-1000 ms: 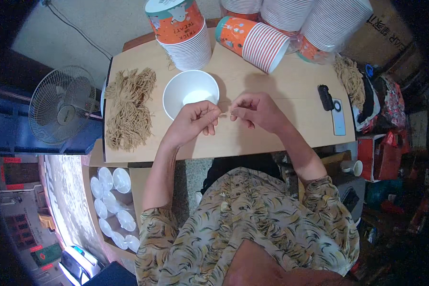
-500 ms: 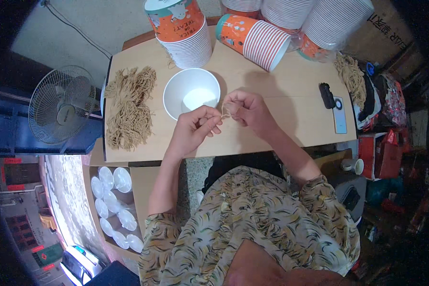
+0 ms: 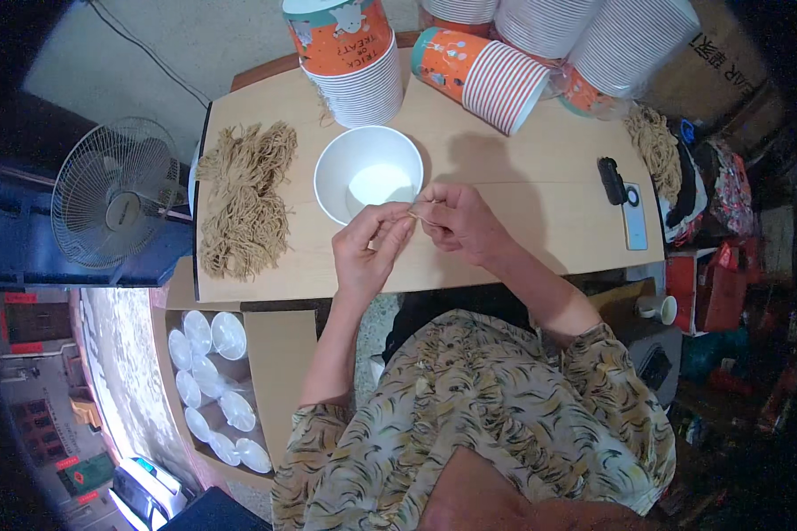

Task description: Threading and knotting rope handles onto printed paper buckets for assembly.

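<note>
My left hand (image 3: pixel 367 248) and my right hand (image 3: pixel 456 221) meet at the fingertips over the wooden table (image 3: pixel 522 186), pinching a thin tan string (image 3: pixel 419 210) between them. Just beyond my fingers stands an empty white paper bowl (image 3: pixel 368 173). To the left of the bowl lies a heap of tan strings (image 3: pixel 243 199) spread along the table's left side.
Stacks of orange and striped paper cups (image 3: pixel 354 57) stand and lie (image 3: pixel 483 75) at the back edge. A phone and a dark small object (image 3: pixel 622 199) rest at the right. A fan (image 3: pixel 115 205) stands left of the table; a box of clear lids (image 3: pixel 208 389) sits below.
Both hands have drifted a little toward the bowl and come closer together; the string between them looks shorter now.
</note>
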Demonstrator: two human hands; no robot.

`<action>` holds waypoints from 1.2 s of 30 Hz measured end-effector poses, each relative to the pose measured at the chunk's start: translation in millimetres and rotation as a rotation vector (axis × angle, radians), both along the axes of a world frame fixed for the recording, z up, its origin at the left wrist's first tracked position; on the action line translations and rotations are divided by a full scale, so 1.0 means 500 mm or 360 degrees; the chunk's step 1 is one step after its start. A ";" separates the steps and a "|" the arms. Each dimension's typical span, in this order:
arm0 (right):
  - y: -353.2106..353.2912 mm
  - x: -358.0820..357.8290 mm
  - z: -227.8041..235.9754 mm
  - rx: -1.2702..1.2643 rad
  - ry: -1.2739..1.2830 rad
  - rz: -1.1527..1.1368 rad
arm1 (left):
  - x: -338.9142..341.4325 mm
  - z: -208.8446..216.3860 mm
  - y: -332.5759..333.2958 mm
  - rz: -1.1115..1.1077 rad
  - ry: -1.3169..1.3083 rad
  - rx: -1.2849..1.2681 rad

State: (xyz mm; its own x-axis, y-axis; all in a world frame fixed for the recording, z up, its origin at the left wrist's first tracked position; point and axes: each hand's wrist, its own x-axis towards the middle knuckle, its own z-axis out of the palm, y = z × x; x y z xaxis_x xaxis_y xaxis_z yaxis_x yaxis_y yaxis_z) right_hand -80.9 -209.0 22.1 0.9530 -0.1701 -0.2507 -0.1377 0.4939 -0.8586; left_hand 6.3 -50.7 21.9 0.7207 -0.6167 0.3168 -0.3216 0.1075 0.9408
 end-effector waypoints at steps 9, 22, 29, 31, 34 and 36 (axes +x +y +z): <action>-0.002 0.008 -0.020 0.0093 0.0048 0.0026 | 0.021 -0.012 0.013 -0.0047 -0.0145 0.0123; -0.017 0.010 -0.028 0.0295 0.0046 0.0144 | 0.011 -0.028 0.006 0.0026 -0.0298 0.0131; -0.017 0.008 -0.017 0.0282 0.0110 0.0161 | 0.022 -0.018 0.003 -0.0095 0.0234 0.0009; -0.015 0.004 0.009 0.0099 0.0099 0.0037 | 0.030 -0.014 0.009 -0.0142 0.0457 0.0021; -0.016 -0.006 0.012 -0.0214 -0.0052 -0.0119 | 0.042 -0.004 0.018 -0.0213 0.0824 0.0137; -0.015 -0.012 0.000 -0.0340 -0.0193 -0.0144 | 0.047 0.003 0.020 -0.0196 0.0973 0.0175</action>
State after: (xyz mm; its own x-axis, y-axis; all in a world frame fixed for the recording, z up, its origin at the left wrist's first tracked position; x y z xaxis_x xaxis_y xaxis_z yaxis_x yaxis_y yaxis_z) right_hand -87.2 -216.5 22.1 0.9525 -0.2925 -0.0848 0.0090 0.3054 -0.9522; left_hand 30.0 -40.9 23.2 0.6731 -0.7121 -0.1996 0.2861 0.0019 0.9582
